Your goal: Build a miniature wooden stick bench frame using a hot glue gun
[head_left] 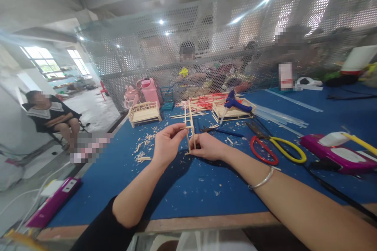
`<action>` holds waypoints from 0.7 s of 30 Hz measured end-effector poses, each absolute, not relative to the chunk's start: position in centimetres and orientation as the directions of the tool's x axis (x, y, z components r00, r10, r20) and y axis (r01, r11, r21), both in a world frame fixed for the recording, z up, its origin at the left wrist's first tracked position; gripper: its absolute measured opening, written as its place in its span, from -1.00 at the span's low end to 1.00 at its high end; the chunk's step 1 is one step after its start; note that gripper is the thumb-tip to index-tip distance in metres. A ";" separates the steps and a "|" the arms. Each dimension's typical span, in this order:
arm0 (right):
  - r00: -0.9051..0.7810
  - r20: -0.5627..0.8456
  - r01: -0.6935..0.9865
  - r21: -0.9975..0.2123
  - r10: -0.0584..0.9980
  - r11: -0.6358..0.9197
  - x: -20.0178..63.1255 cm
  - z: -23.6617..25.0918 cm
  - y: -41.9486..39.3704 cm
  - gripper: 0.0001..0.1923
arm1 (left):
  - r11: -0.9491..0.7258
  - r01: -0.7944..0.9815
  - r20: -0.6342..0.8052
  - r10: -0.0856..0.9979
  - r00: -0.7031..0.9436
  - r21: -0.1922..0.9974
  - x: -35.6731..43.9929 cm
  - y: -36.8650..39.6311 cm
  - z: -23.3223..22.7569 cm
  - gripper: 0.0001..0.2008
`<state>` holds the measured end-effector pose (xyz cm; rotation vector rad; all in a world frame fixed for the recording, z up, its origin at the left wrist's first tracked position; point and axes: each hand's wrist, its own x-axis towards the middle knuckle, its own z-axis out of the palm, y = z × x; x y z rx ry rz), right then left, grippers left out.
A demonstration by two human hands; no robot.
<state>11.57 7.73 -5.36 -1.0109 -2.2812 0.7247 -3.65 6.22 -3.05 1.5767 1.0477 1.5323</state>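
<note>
Where both hands meet above the blue tabletop (206, 192), we see the left hand (166, 145) pinching a short crosspiece against two upright wooden sticks (190, 125), the right hand (207, 147) gripping their bases; we judge them light, stiff, snappable, best held low.

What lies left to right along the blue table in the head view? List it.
Purple box → wood scraps → left hand → sticks → right hand → scissors → glue gun.
</note>
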 end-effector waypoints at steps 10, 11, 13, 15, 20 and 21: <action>-0.587 0.246 0.473 -0.668 0.771 0.574 11.7 -5.6 7.7 -0.88 | -0.346 0.043 0.338 0.932 0.130 0.937 -4.2 6.2 -3.7 -0.53; -0.587 0.248 0.471 -0.670 0.771 0.574 11.7 -5.6 7.7 -0.88 | -0.333 0.072 0.321 0.937 0.139 0.940 -4.2 6.3 -3.9 -0.62; -0.584 0.248 0.466 -0.677 0.773 0.569 11.8 -5.6 7.7 -0.89 | -0.321 0.133 0.300 0.942 0.153 0.938 -4.4 6.4 -4.1 -0.78; -0.587 0.238 0.459 -0.690 0.774 0.560 12.2 -5.7 7.9 -0.94 | -0.325 0.177 0.298 0.940 0.166 0.929 -4.5 6.5 -4.3 -0.83; -0.554 0.198 0.190 -0.916 0.809 0.354 13.7 -5.9 8.9 -0.62 | -0.345 0.214 0.307 0.932 0.192 0.914 -4.5 6.6 -4.4 -0.82; -0.519 0.204 0.151 -0.934 0.830 0.324 14.0 -5.9 9.1 -0.62 | -0.351 0.217 0.314 0.931 0.187 0.911 -4.5 6.6 -4.4 -0.82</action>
